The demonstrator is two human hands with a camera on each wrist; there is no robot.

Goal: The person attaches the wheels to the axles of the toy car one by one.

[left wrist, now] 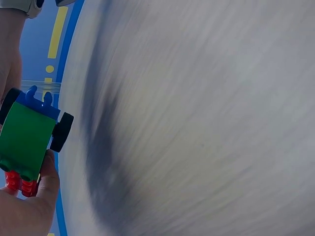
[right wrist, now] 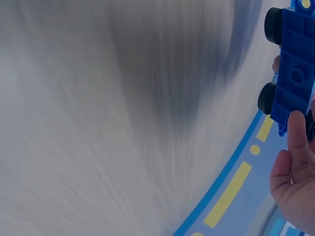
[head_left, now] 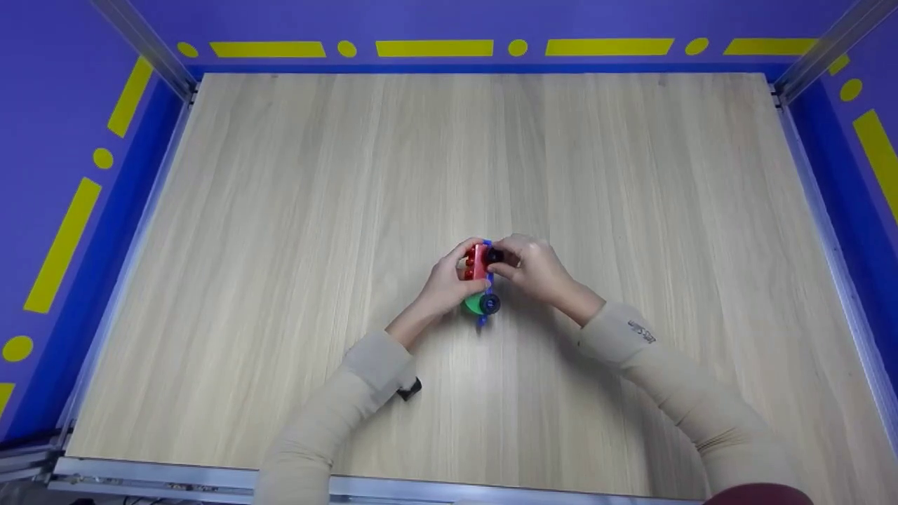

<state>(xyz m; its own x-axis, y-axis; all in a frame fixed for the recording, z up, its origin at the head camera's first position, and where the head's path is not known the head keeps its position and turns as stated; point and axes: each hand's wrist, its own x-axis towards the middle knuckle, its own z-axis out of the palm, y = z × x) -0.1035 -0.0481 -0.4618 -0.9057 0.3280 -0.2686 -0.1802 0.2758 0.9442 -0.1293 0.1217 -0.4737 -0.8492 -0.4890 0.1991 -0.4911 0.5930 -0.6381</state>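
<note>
Both hands hold a toy vehicle, raised off the table as the wrist views show. It has a blue wheeled base (right wrist: 298, 64), black wheels (left wrist: 61, 132), a curved green block (left wrist: 27, 140) and a red block (head_left: 480, 263) with round studs. My left hand (head_left: 445, 284) grips the vehicle around the red block, thumb toward the green end. On the other side my right hand (head_left: 540, 270) pinches a black wheel (head_left: 495, 254) at the far end. In the right wrist view, one right finger lies against the base's underside. Part of the red block is hidden by fingers.
The wood-grain table (head_left: 316, 210) spreads around the hands, with a metal rail (head_left: 449, 487) along its near edge. Blue walls with yellow marks (head_left: 435, 48) stand at the back and sides. A small black object (head_left: 409, 389) sits beside the left sleeve.
</note>
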